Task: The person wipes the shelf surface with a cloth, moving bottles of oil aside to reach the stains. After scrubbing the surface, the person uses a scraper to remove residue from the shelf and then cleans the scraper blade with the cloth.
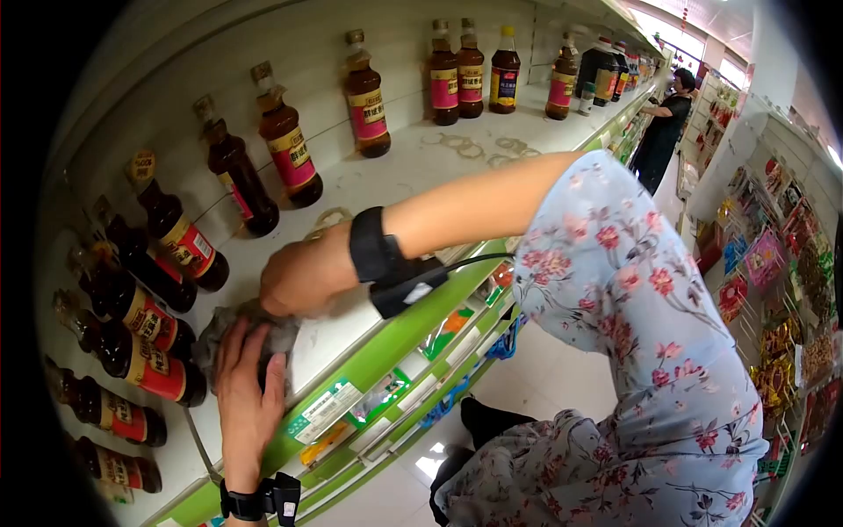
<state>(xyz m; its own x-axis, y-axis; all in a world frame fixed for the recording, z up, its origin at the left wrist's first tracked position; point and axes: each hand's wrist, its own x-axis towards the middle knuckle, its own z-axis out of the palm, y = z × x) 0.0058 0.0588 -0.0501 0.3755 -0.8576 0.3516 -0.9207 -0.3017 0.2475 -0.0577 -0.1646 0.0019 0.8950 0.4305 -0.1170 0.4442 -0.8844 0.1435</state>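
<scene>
A crumpled grey cloth [209, 338] lies on the white shelf near its front edge, partly covered by both hands. My left hand [248, 391] rests on the cloth, its fingers curved over it and the thumb on the near side. Just beyond it, my right hand [307, 270] is closed like a fist at the cloth's far end, slightly blurred; its fingertips are hidden. Closest to the hands on the left stands a dark sauce bottle [154, 364] with a red and yellow label. Another brown bottle [241, 180] stands beyond my right hand.
Several bottles line the back of the shelf, including one with a yellow cap [505, 75]. Ring-shaped stains [461, 145] mark the shelf surface. A green price rail [351, 386] runs along the front edge. Packets [764, 255] hang at right; a person in dark clothes [667, 123] stands down the aisle.
</scene>
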